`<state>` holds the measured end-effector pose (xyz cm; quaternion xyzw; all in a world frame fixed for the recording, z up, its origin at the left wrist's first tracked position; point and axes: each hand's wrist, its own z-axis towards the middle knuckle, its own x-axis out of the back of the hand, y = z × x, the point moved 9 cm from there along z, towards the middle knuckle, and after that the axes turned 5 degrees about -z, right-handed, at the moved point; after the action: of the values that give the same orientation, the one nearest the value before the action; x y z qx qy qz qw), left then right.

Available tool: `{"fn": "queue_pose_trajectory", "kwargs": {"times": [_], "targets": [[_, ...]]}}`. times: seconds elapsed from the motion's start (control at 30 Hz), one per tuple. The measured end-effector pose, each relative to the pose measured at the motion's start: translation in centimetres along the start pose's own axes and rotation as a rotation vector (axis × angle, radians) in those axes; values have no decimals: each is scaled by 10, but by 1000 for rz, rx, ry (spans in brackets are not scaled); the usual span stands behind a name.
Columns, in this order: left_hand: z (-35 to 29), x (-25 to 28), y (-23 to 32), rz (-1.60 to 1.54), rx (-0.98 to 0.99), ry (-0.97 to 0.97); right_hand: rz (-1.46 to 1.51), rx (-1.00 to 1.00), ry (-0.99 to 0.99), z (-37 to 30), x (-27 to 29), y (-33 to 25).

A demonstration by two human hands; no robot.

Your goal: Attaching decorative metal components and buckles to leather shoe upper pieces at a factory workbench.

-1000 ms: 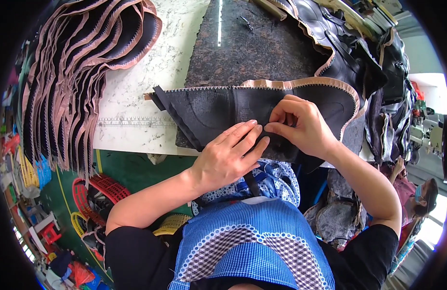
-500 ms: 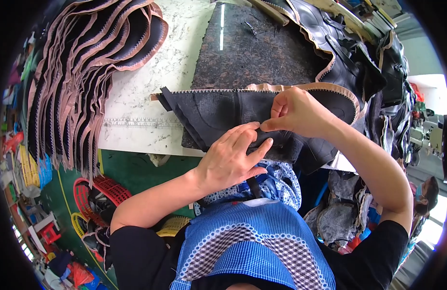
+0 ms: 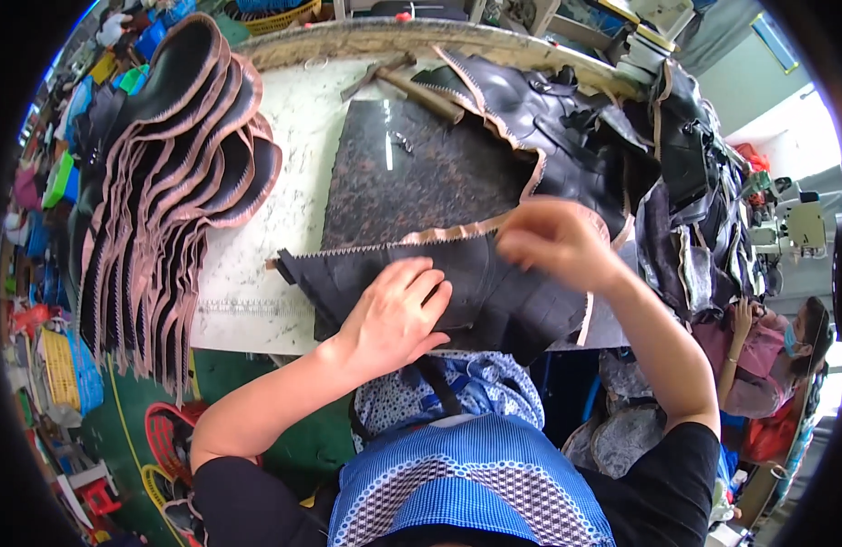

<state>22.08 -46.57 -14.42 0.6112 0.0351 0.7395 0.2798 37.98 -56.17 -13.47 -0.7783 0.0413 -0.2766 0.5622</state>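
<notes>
A black leather boot upper (image 3: 467, 278) lies along the near side of a dark speckled stone slab (image 3: 366, 173). Zigzag stitching and a pinkish-tan tape (image 3: 453, 230) run along its far edge, the tape partly standing up. My left hand (image 3: 398, 305) rests on the upper's left half, fingers laid flat with the thumb toward the near edge. Above the right half hovers my right hand (image 3: 562, 242), its bent fingers smeared by motion; whether anything is between them is hidden.
Several taped black uppers (image 3: 166, 196) hang over the table's left edge. More black uppers (image 3: 567, 109) heap at the back right. A hammer-like tool (image 3: 421, 96) lies behind the slab. Red basket (image 3: 170, 433) stands on the floor; another person (image 3: 758, 351) sits at the right.
My right hand has come away from the upper's near middle, moving up and right. My left hand has settled flatter on the leather. The whole view has shifted, showing more of the table's back.
</notes>
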Motion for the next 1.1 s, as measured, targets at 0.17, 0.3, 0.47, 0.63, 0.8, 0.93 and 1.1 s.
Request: {"fn": "queue_pose_trajectory", "kwargs": {"times": [0.17, 0.3, 0.47, 0.63, 0.8, 0.93, 1.1], "targets": [[9, -24, 30, 577, -157, -86, -737, 65, 726, 30, 116, -8], [45, 35, 2, 258, -15, -132, -1181, -281, 385, 88, 104, 30], [63, 287, -43, 103, 466, 79, -936, 56, 623, 53, 251, 10], [-79, 469, -155, -234, 909, 301, -705, 507, 671, -27, 231, -117], [-209, 412, -277, -285, 1180, 27, -1063, 758, 529, -64, 69, -131], [-191, 366, -311, -197, 1248, 48, -1089, 585, 82, -65, -38, -31], [-216, 409, -302, -3, 1109, 321, -550, 616, 175, -3, -1, -87]]}}
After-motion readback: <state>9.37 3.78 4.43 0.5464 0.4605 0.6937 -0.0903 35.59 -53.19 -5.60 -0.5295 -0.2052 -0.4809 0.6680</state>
